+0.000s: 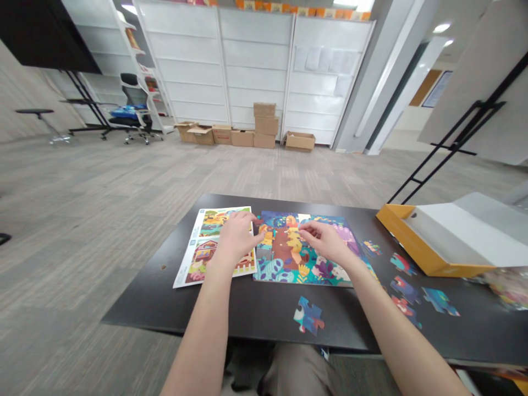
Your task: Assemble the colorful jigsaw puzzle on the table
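Observation:
A colourful animal jigsaw puzzle (284,264), mostly joined, lies on the black table in front of me. A pale patch (304,218) shows near its top edge. My left hand (239,234) rests over the printed picture sheet (196,275), thumb and forefinger apart at the puzzle's left edge. Over the puzzle's middle, my right hand (324,239) has its thumb and fingers drawn together just below the pale patch. Whatever is between those fingertips, if anything, is too small to make out. A loose blue puzzle piece (309,316) lies near the table's front edge.
Several loose pieces, among them a blue-green one (440,301) and a red one (402,264), lie right of the puzzle. Beyond them stands an open yellow box (437,269), with a clear plastic bag (511,286) beside it. Cardboard boxes (264,126) line the far wall.

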Motion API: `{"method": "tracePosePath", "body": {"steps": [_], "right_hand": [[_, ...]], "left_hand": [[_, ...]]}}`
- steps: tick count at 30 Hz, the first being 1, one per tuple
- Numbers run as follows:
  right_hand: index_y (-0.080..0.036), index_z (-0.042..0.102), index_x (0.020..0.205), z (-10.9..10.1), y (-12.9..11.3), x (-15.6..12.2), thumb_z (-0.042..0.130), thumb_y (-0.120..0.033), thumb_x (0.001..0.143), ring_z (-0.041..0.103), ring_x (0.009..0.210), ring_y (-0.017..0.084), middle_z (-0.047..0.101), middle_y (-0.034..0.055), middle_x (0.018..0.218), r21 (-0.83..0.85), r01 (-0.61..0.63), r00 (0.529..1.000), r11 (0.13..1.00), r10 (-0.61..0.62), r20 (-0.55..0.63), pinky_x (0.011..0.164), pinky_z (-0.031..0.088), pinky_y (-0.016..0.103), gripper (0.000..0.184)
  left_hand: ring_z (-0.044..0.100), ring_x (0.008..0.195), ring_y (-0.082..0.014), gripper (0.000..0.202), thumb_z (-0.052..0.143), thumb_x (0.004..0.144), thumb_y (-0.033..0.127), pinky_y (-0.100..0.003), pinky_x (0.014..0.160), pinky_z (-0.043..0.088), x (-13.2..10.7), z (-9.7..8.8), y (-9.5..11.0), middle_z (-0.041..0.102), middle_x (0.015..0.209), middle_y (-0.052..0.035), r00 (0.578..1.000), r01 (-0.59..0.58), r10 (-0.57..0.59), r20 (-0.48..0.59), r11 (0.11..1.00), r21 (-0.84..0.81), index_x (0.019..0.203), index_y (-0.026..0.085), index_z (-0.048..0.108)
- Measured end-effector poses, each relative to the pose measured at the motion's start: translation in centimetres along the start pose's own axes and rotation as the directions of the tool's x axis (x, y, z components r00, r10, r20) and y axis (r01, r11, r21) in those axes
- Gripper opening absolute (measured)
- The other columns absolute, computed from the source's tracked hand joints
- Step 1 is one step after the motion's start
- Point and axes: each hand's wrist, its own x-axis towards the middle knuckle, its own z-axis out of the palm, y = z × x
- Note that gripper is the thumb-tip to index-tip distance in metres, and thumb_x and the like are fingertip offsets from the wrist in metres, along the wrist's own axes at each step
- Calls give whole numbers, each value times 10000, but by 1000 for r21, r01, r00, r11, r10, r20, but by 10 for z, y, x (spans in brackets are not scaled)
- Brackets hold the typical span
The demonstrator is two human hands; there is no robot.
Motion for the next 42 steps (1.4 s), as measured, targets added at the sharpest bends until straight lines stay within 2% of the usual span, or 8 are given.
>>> {"method": "tracePosePath", "body": {"steps": [2, 4, 9, 14, 17, 22, 27, 42], "right_hand": [[-194, 695, 1010, 3, -1, 1, 579, -441, 921, 683, 807, 192, 746, 72, 947, 66, 3, 1000, 998, -2, -5, 730, 536, 322, 287], [-196, 667, 1109, 6, -2, 2, 592, -462, 915, 693, 878, 198, 740, 86, 1028, 183, 15, 999, 983, -20, 26, 775, 550, 329, 338], [-186, 660, 1070, 10, 7, 5, 675, -441, 830, 715, 908, 207, 745, 88, 1025, 375, -35, 994, 926, -9, 113, 826, 564, 345, 350], [-188, 624, 1013, 11, 22, 12, 670, -438, 784, 678, 649, 184, 730, 34, 764, 269, -137, 990, 953, 144, -4, 587, 518, 293, 343], [-198, 599, 952, 12, 26, 14, 667, -402, 776, 660, 581, 182, 703, 15, 673, 220, -177, 979, 959, 194, -61, 508, 467, 261, 278], [-194, 636, 890, 11, 25, 14, 652, -337, 798, 698, 645, 193, 729, 44, 726, 129, -159, 986, 979, 163, -22, 578, 524, 283, 171], [-198, 669, 886, 13, 25, 11, 684, -281, 792, 701, 708, 188, 736, 46, 780, -63, -84, 993, 994, 78, -94, 667, 552, 308, 126], [-205, 718, 850, 5, 4, 5, 691, -264, 836, 614, 656, 165, 700, 23, 748, -307, 56, 997, 950, -40, 61, 626, 438, 274, 67]], "left_hand": [[599, 1167, -250, 248, 695, 816, 327, -380, 1081, 448, -3, 1, 11, 704, 1198, -72, 979, -202, 205, 12, 971, -125, 1028, 199, 721], [603, 1148, -244, 249, 719, 790, 289, -372, 1067, 461, -5, 5, 24, 709, 1171, -68, 950, -301, 311, 23, 934, -194, 1020, 194, 717], [607, 1144, -263, 292, 722, 791, 279, -394, 1055, 473, -4, 17, 41, 699, 1201, -89, 935, -323, 345, 78, 923, -207, 1065, 178, 705], [529, 1322, -290, 535, 647, 884, 297, -418, 1131, 421, -4, 29, 33, 602, 1399, -159, 947, -257, 280, 159, 955, -149, 1373, 102, 545], [553, 1301, -277, 367, 558, 931, 233, -411, 1122, 433, -6, 32, 30, 638, 1351, -146, 934, -246, 264, 240, 964, -103, 1273, 120, 629], [570, 1286, -261, 307, 499, 950, 179, -390, 1130, 431, -7, 32, 31, 665, 1327, -116, 930, -249, 265, 255, 964, -97, 1184, 151, 695], [583, 1258, -258, 302, 504, 946, 178, -396, 1119, 442, -7, 33, 31, 672, 1312, -111, 932, -247, 269, 244, 962, -116, 1170, 159, 706], [534, 1294, -263, 372, 476, 960, 166, -427, 1130, 415, -9, 32, 35, 643, 1372, -44, 906, -304, 323, 275, 946, -111, 1199, 279, 738]]}}
